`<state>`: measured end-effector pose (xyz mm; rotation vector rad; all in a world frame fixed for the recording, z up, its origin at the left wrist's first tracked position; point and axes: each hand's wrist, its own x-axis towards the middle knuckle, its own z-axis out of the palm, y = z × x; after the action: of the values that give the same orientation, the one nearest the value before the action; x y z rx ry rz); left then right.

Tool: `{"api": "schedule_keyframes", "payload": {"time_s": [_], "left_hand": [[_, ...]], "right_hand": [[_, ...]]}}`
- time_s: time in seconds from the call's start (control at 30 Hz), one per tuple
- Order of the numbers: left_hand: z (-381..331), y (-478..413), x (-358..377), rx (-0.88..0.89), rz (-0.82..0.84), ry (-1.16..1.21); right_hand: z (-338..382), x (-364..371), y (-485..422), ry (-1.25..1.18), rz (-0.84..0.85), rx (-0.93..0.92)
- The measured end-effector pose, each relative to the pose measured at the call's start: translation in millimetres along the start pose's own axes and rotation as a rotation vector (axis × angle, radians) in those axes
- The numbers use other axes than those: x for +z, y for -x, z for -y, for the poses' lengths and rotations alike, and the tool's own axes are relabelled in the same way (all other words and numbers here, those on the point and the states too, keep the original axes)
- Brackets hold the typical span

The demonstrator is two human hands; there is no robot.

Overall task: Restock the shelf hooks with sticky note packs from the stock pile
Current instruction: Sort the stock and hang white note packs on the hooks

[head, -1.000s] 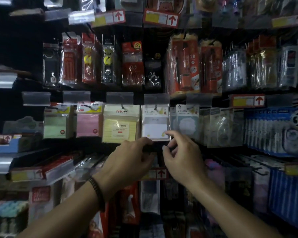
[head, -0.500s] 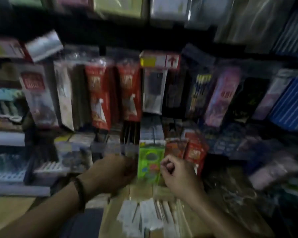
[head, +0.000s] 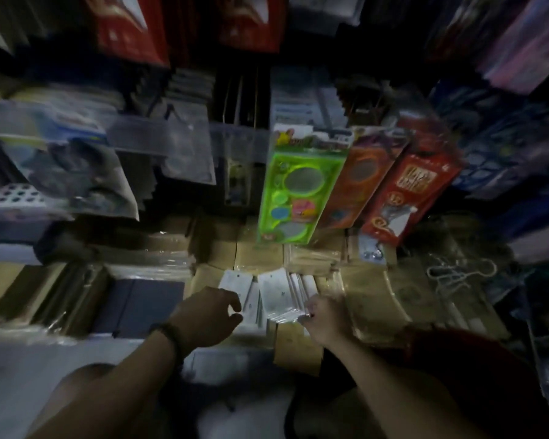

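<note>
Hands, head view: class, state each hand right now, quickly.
Left hand: fingers curved over the packs; grip cannot be told.
Right hand: curled, pinching the packs' edge.

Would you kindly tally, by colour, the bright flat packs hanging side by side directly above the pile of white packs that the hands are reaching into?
green plastic stencil pack with round cut-outs: 1
orange flat pack with a round window: 1
red flat pack with pale lettering: 1
Total: 3
</note>
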<state>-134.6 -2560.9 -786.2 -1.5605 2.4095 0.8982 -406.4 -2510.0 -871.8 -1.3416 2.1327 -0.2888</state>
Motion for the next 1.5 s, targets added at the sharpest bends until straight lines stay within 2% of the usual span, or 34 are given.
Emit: {"api": "schedule_keyframes", "payload": {"time_s": [0.17,0.5,0.7,0.97,1.1,1.2,1.33,1.4,1.5], "left_hand": [[8.0,-37.6,32.6,-0.05,0.079,0.15],[-10.5,-60.7,30.3,-0.081,0.139,0.1],[-11.4,-58.8,33.9,-0.09,0.192,0.068],[-3.4,-58.6,30.4,-0.099,0.174,0.105],[-0.9,-55.0,25.2,-0.083,0.15,0.101],[0.8,-51.3,20.7,-0.09,0.125,0.127],[-2.8,-46.6,16.6,-0.131,0.064,0.386],[-11.5,-39.3,13.9,-0.156,0.055,0.688],[-26.1,-26.3,15.4,-0.155,0.071,1.137]], "right_hand": [[5.0,45.4,-49.7,0.103,0.023,0.07],[12.2,103.1,-65.1,0.312,-0.239,0.194],[16.1,111.7,-69.0,0.36,-0.216,0.3],[35.5,107.1,-68.2,0.135,-0.156,0.423],[40.9,110.7,-71.5,-0.093,-0.15,0.333],[55.3,80.6,-69.3,-0.31,-0.078,0.282],[76.2,44.3,-39.4,-0.479,-0.126,0.259],[79.9,36.9,-10.4,-0.512,-0.156,0.177],[84.0,29.2,42.4,-0.569,-0.221,-0.066]]}}
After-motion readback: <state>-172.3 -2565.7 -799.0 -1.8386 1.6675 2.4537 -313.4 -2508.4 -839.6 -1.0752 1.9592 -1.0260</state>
